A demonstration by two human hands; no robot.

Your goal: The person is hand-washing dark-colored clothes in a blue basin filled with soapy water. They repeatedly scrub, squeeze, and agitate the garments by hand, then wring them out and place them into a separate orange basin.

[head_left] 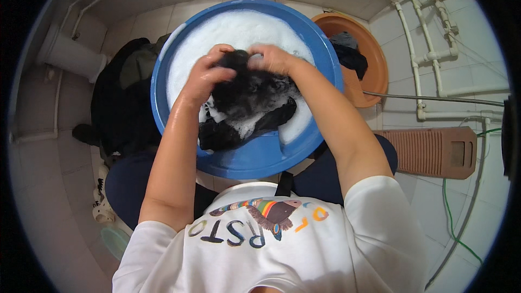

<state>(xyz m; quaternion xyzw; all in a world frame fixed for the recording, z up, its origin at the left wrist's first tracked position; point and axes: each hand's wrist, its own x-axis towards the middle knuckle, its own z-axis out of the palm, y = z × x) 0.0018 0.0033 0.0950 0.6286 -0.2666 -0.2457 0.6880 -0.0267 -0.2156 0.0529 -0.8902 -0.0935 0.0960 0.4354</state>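
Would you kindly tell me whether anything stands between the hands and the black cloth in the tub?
Nothing visible does: the left hand and right hand are both at the black cloth, with white suds around it in the blue tub.

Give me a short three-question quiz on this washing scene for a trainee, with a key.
1. Multiple choice: what lies in the foamy blue basin, at the left hand and right hand?
A. Green cord
B. Black cloth
C. White pipe

2. True or false: the orange basin holds nothing but foam.

3. Fill in the blank: the ridged brown board lies to the ____ of the blue basin.

Key: 1. B. 2. False; dark clothes lie in it. 3. right.
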